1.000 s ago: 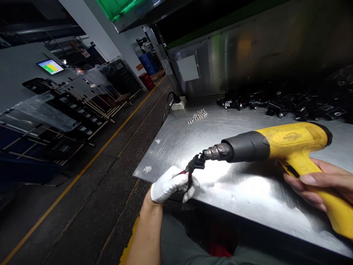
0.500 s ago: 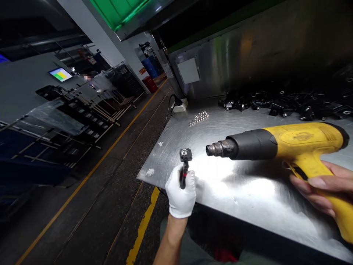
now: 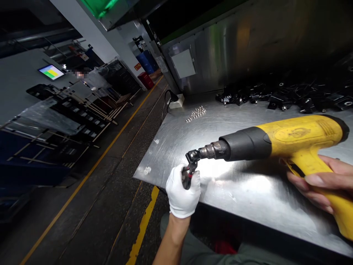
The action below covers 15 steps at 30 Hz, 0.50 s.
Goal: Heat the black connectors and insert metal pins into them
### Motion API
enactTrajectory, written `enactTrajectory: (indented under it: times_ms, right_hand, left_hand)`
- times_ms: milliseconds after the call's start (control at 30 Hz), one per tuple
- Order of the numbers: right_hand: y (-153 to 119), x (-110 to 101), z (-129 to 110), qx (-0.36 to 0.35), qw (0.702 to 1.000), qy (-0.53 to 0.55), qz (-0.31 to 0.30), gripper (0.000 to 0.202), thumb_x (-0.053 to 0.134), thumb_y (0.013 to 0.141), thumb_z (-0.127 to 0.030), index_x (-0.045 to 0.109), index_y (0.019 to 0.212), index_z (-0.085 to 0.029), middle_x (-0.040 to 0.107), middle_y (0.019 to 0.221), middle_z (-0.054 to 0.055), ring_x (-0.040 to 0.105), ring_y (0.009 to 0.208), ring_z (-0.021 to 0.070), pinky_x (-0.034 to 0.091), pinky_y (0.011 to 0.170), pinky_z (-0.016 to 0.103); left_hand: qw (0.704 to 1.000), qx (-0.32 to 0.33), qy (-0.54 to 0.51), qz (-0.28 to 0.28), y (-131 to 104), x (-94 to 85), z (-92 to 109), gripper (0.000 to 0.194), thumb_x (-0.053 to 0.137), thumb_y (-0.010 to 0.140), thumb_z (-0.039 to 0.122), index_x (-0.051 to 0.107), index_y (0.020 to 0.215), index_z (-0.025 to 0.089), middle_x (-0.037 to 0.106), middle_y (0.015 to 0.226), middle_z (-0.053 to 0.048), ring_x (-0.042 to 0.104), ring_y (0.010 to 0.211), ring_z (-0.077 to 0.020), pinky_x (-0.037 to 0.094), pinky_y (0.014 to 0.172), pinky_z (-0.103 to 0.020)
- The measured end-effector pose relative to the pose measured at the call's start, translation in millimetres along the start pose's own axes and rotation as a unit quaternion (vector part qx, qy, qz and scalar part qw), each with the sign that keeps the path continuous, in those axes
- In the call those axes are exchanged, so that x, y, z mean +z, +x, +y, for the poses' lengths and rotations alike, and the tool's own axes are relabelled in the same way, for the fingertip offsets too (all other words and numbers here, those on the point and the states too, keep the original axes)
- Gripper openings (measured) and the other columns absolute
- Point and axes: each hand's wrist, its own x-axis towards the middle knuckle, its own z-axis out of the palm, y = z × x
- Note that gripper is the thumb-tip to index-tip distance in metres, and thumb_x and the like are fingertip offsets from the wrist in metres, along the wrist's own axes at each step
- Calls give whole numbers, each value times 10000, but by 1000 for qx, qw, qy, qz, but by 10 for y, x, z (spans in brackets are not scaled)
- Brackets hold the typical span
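Work on one small black block (image 3: pixel 189 157) looks under way rather than finished: it sits raised over the front left part of the metal table (image 3: pixel 160 158), in the jaws of red-and-black pliers (image 3: pixel 190 176), with the nozzle (image 3: pixel 213 151) of a yellow heat gun (image 3: pixel 306 134) right at its side (touching or only just beside it, I cannot tell). The gloved left hand (image 3: pixel 182 193) is closed around the pliers; the bare right hand (image 3: pixel 317 180) is wrapped around the gun's grip. A silver fitting already shows on the block, though how firmly it is seated is hidden. Loose silver pieces (image 3: pixel 196 113) lie grouped farther back, apart from any block, so those appear unused. More black parts (image 3: pixel 282 101) are heaped along the back, some with silver fittings showing; whether they are done, the view does not settle.
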Motion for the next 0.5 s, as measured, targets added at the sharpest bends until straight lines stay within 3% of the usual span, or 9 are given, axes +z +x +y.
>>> enactTrajectory:
  times_ms: [500]
  right_hand:
    - [-11,28,-51,10,1000,-12,6,398,739,733,-526,701,899,-167,570,619,74,499,494,178,420,464,285]
  left_hand:
    - [1000,5,8,5,8,5,17,274,668,856,365,622,1029,158,659,865,-63,641,773,-204,491,715,-316]
